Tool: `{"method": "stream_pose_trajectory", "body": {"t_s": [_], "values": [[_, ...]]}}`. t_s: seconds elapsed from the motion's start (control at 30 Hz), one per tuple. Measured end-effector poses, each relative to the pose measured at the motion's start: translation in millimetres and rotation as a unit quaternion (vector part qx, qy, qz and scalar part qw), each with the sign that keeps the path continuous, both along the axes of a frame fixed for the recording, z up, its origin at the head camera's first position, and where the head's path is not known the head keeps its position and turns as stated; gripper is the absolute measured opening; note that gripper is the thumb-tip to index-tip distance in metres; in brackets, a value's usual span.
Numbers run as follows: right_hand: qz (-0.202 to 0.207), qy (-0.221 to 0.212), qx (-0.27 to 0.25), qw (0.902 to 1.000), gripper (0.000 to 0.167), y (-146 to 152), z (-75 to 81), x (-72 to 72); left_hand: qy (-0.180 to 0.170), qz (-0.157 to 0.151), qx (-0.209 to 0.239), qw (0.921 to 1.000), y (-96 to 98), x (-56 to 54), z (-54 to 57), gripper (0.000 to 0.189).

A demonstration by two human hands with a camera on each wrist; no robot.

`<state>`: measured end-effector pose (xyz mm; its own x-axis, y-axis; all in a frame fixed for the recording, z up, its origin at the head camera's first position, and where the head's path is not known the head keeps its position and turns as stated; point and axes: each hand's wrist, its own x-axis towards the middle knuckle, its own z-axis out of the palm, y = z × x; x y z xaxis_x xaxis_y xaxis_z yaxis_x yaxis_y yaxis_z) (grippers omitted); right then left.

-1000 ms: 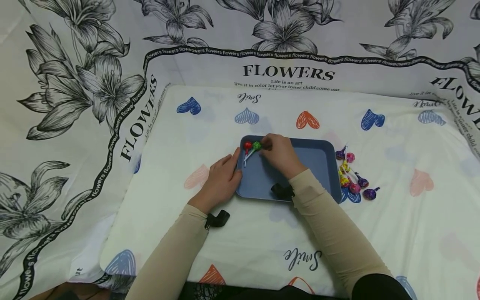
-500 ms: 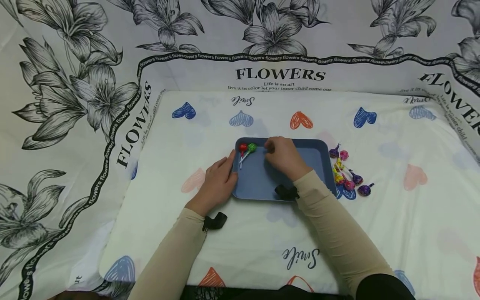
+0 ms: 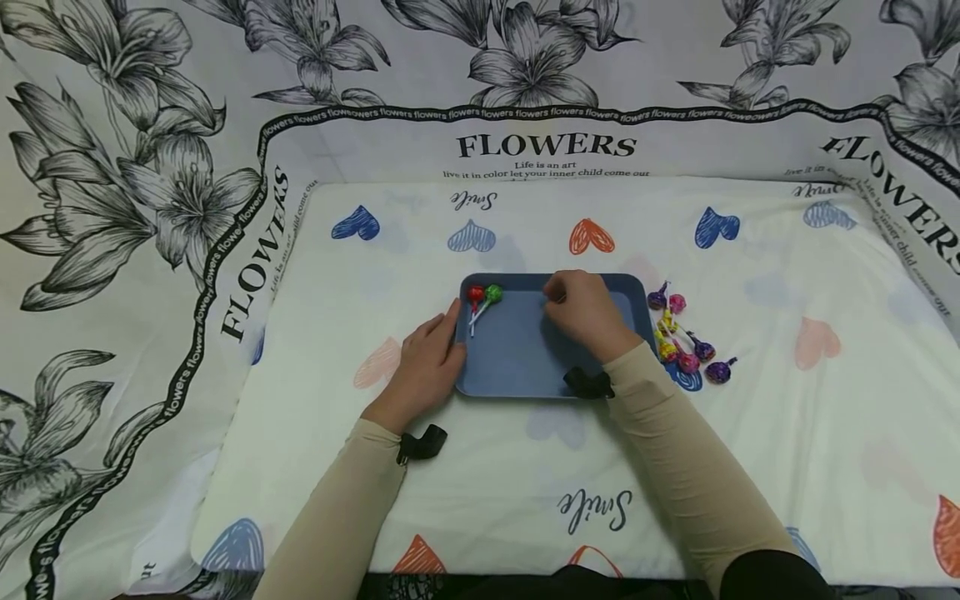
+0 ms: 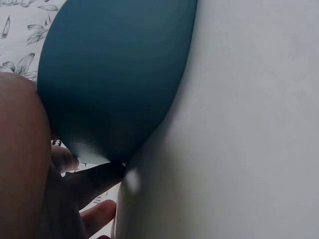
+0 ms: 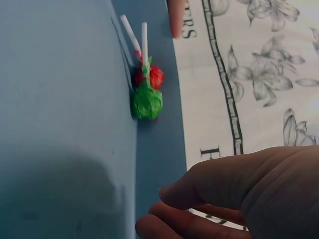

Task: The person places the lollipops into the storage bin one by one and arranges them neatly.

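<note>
A blue rectangular tray [image 3: 510, 358] lies on the cloth in front of the person. In its far left corner a red lollipop [image 3: 476, 293] and a green lollipop [image 3: 492, 293] rest side by side, their white sticks crossing toward the near side. The left hand [image 3: 423, 358], fingers extended, touches the tray's left edge. Over the tray's far right part is the right hand [image 3: 588, 312], apart from both lollipops. In the right wrist view, its thumb and fingers [image 5: 174, 219] are loosely bent, with nothing visible between them.
Right of the tray lies a loose group of wrapped lollipops [image 3: 687, 362], purple, pink and yellow, several in all. A white cloth with hearts [image 3: 817, 342] covers the work area, over a flower-printed cloth [image 3: 187, 200].
The right hand has let go of the green lollipop beside the red one and drawn away to the right. The left hand stays at the tray's edge. The head view has shifted slightly.
</note>
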<state>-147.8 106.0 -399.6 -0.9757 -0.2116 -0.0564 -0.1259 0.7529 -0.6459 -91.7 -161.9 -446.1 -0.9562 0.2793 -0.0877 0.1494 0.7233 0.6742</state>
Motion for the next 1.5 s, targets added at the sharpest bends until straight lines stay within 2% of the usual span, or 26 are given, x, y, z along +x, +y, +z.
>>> {"method": "stream_pose_trajectory", "body": {"t_s": [0.4,0.9,1.17,1.37,1.5], "values": [[-0.016,0.022,-0.001,0.9996,0.025,21.3,10.7,3.5,-0.001,0.011,-0.001,0.9999,-1.4,0.2,-3.5,0.068],[-0.105,0.038,0.007,0.9937,0.029,68.9,15.8,12.2,0.0,0.005,0.003,1.0,0.9,-0.9,-2.5,0.068],[-0.125,0.057,0.003,0.9906,0.029,91.0,22.5,17.2,-0.002,0.008,0.001,1.0,2.6,-0.1,-2.4,0.068],[-0.146,0.042,-0.002,0.9884,0.032,109.4,23.6,20.1,-0.003,0.008,0.002,1.0,2.7,-0.1,-2.0,0.069],[-0.168,0.036,0.013,0.985,0.034,121.2,21.1,18.8,-0.005,0.009,-0.001,0.9999,2.5,-0.2,-2.1,0.068]]}}
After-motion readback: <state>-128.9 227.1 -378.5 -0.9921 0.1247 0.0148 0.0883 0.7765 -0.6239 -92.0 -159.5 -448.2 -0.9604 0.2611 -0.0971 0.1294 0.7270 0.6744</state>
